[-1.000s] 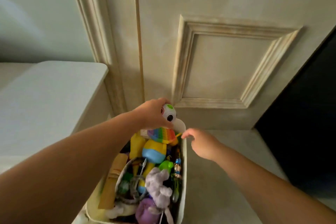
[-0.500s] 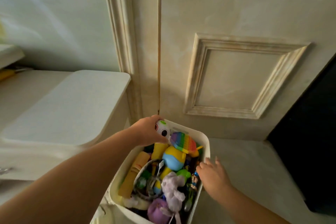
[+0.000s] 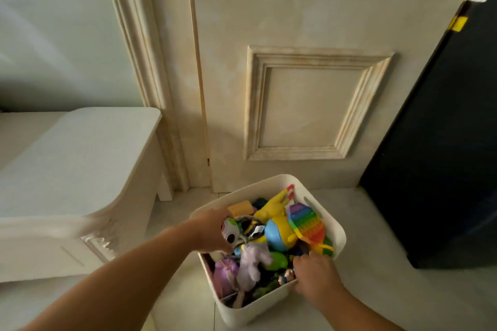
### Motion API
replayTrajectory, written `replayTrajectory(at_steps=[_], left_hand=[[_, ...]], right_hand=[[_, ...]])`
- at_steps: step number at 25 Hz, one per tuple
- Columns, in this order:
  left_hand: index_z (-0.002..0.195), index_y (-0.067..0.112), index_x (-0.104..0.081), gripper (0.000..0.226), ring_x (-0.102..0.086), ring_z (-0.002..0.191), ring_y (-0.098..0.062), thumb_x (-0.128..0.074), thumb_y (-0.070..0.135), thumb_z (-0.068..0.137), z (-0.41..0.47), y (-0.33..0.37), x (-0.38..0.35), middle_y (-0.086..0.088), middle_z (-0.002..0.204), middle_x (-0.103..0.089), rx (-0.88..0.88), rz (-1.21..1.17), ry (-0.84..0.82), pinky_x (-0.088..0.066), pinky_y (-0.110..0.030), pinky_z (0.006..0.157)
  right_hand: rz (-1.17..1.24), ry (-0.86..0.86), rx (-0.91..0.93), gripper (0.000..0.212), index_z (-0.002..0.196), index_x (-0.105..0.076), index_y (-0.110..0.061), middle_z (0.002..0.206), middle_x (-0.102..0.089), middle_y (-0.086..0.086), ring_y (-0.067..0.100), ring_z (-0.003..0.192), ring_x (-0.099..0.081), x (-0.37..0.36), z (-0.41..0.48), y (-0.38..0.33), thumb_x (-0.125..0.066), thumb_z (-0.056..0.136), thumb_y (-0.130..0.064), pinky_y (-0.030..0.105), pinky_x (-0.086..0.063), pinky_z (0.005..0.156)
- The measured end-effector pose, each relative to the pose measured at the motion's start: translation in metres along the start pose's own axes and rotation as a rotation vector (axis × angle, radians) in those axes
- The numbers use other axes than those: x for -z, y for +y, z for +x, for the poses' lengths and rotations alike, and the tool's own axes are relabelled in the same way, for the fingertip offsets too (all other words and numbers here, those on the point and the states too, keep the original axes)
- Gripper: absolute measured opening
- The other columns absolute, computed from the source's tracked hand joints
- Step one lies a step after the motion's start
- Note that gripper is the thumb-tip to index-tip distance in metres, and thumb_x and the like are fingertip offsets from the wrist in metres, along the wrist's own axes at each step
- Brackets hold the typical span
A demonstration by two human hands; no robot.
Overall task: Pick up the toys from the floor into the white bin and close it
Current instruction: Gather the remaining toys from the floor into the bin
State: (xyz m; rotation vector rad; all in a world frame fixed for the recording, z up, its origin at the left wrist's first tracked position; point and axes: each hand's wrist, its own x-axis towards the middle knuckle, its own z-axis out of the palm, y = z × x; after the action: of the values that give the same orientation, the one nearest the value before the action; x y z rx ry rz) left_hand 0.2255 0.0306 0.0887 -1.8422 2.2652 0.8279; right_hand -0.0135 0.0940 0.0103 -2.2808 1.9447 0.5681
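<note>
Right hand [image 3: 313, 275] has shifted onto the white bin's [image 3: 258, 309] near-right rim, fingers curled over it, left hand [image 3: 212, 232] still grips the eyeball toy [image 3: 230, 231] inside the left rim; bin's on the floor [image 3: 376, 290], heaped above the rim, so the rainbow popper [image 3: 306, 226] may stop it closing or spill.

White bin [image 3: 269, 303] stands upright on the floor, open-topped and heaped to the rim with toys. Rainbow pop-it [image 3: 306, 226] tilts against the right wall, yellow-and-blue figure [image 3: 278, 231] just beside it, lilac plush [image 3: 252, 260] in the middle, purple toy [image 3: 224, 275] near-left. White big-eyed ball [image 3: 230, 231] at the left edge, gripped by the left hand [image 3: 212, 232].
</note>
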Motion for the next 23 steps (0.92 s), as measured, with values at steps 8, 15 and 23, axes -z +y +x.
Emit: replayTrajectory(at_steps=[8,15,23], left_hand=[[0.137,0.026,-0.042,0.078,-0.059,0.103,-0.020,-0.077,0.045,0.069,0.017,-0.008,-0.062,-0.003,0.121,-0.058,0.163,-0.364,0.097,-0.054,-0.029,0.085],[0.144,0.027,-0.034,0.065,-0.034,0.137,-0.024,-0.061,0.040,0.087,0.034,-0.010,-0.082,0.000,0.153,-0.029,0.067,-0.200,0.230,-0.035,-0.035,0.110],[0.147,0.044,-0.015,0.067,0.013,0.148,-0.031,-0.031,0.069,0.087,0.034,0.012,-0.125,-0.002,0.163,0.003,-0.095,0.251,0.235,0.007,-0.066,0.112]], right_hand=[[-0.002,-0.107,0.023,0.060,0.104,-0.057,-0.015,0.113,-0.066,0.007,0.025,0.107,-0.061,-0.005,-0.007,-0.013,-0.058,0.078,-0.069,0.032,-0.036,0.073],[0.167,-0.370,0.006,0.060,0.091,-0.053,-0.022,0.100,-0.063,0.002,0.021,0.093,-0.059,0.011,-0.001,-0.007,-0.057,0.070,-0.077,0.033,-0.041,0.071],[0.270,0.354,-0.226,0.056,0.129,-0.052,-0.033,0.136,-0.047,0.011,0.039,0.130,-0.040,-0.005,0.037,0.010,-0.056,0.078,-0.055,0.051,-0.037,0.101]])
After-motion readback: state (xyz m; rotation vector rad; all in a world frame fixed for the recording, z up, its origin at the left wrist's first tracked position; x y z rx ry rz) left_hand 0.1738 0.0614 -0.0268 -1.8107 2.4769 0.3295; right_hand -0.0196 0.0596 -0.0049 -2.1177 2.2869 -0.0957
